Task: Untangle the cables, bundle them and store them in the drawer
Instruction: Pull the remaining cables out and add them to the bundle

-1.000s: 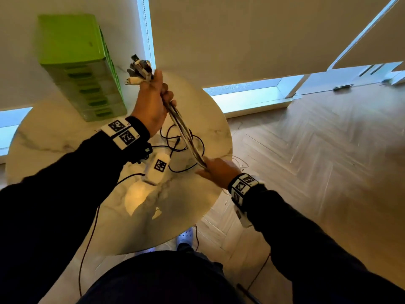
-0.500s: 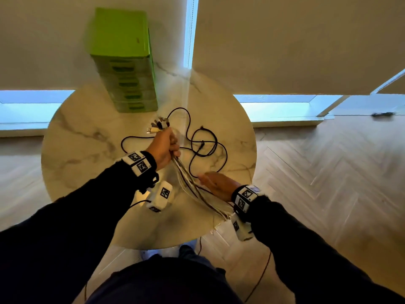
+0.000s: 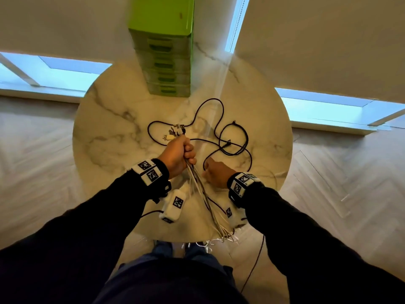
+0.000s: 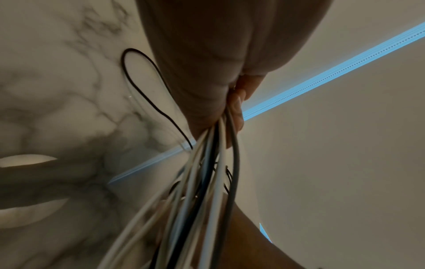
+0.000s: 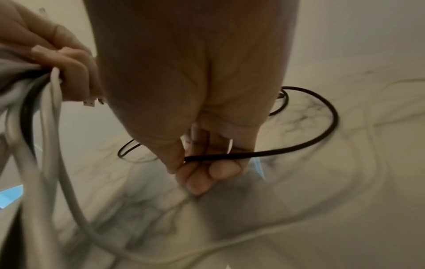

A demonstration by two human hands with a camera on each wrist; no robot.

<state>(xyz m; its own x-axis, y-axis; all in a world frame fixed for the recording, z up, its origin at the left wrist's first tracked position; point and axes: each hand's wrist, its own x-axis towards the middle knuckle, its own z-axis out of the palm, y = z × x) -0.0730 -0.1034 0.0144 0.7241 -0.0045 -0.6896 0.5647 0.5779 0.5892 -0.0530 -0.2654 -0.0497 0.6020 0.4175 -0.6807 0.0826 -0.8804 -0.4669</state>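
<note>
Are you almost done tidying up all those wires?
Partly. Done: the left hand grips a bunch of cables with their plugs lined up. In hand: the right hand pinches the black cable that lies looped on the table. Left: adding it, bundling everything, and storing it in the green drawer unit, whose drawers look closed.

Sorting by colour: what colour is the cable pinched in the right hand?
Black: the thin black cable pinched by the right hand shows best in the right wrist view.
</note>
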